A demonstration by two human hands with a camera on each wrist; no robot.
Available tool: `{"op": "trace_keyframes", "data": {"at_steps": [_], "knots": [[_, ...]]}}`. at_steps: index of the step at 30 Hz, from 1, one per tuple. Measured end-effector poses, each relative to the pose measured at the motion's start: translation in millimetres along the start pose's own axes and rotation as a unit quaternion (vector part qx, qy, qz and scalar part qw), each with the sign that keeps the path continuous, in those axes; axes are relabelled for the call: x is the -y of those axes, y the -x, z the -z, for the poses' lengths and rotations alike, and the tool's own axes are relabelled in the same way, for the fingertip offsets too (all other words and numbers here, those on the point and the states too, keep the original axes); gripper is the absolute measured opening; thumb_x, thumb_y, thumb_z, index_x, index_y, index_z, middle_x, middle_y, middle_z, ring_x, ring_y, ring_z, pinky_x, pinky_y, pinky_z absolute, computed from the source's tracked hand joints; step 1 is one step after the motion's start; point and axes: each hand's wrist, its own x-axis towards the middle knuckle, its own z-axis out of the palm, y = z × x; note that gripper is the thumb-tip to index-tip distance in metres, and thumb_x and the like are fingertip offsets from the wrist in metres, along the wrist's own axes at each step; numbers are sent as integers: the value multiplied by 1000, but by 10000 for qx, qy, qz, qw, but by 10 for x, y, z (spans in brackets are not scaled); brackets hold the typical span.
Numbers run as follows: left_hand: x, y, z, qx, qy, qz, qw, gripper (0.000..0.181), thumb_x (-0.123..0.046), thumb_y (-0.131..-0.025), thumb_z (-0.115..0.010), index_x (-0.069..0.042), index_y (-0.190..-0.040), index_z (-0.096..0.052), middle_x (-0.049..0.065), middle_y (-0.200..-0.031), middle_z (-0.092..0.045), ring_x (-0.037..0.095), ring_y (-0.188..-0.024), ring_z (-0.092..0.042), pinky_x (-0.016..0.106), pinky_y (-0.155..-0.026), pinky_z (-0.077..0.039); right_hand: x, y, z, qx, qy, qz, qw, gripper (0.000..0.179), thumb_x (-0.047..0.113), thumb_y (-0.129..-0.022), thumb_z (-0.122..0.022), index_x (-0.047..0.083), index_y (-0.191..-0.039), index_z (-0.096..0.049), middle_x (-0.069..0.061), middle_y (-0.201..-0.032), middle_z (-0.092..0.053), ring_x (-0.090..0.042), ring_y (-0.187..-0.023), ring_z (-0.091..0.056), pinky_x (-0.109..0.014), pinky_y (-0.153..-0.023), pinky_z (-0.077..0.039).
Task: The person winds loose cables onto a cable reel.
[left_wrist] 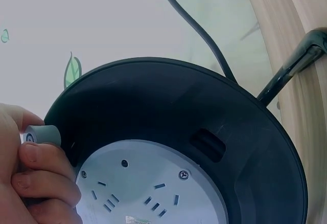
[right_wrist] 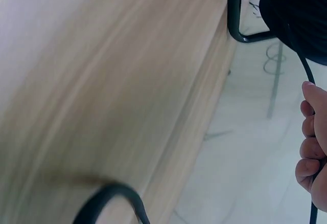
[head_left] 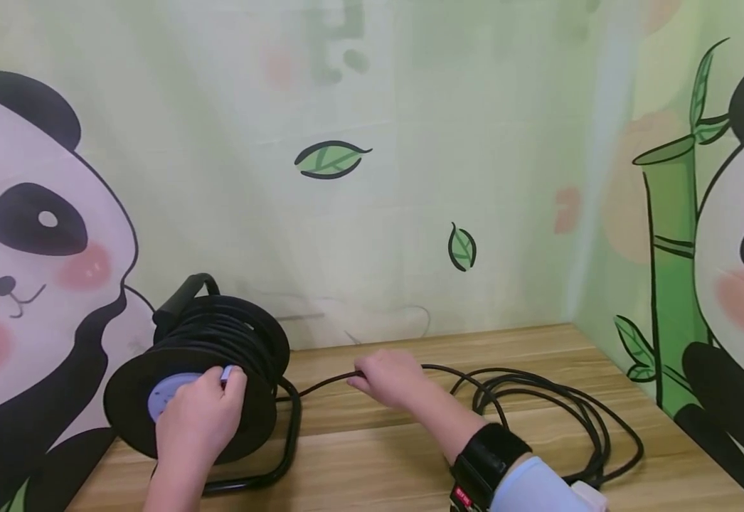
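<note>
A black cable reel [head_left: 259, 419] stands upright at the left of the table, with black cable [head_left: 218, 320] wound in many turns between its flanges. My left hand [head_left: 199, 416] grips the pale blue-grey crank knob [left_wrist: 46, 134] on the near flange, its fingers curled. A light blue socket panel [left_wrist: 148, 178] fills the middle of that flange. To the right of the reel, my right hand [head_left: 388, 378] grips the cable [right_wrist: 308, 70] in a curled fist above the table. One stretch runs from this hand to the reel; the other trails off to the right.
Loose loops of cable [head_left: 592, 476] lie on the wooden table [head_left: 359, 455] at the right, beside my right forearm. The reel's black tubular stand [head_left: 293, 427] juts toward the right. A cloth backdrop with panda drawings [head_left: 385, 235] closes off the back and right side.
</note>
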Motion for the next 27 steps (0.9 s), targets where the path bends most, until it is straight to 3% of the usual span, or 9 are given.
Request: {"op": "trace_keyframes", "data": {"at_steps": [10,18,27], "knots": [[-17,1,-14,269,-52,-51,9996,64,-53,-100,-23,-3,-109,-62,24,-109,-63,38,-84,-59,55,-60,-46,-477,200,185,-102,250,-480,9985,42,53,-94,-53,23,-64,-49,10,-55,-44,-9,-51,-43,-28,-45,-35],[-4,1,-9,358,-95,-108,9993,62,-52,-100,-25,-3,-107,-63,22,-107,-64,34,-81,-59,53,-60,-46,-823,383,317,-240,-129,-683,9973,43,50,-92,-58,20,-63,-48,9,-53,-41,-8,-49,-40,-25,-46,-33],[-24,-7,-29,391,-65,-139,9991,59,-51,-100,-26,-5,-100,-64,19,-101,-65,30,-76,-58,48,-56,-45,-1173,571,450,-341,-713,-1015,9917,34,44,-89,-66,19,-68,-54,7,-60,-50,-12,-54,-45,-29,-50,-39]]}}
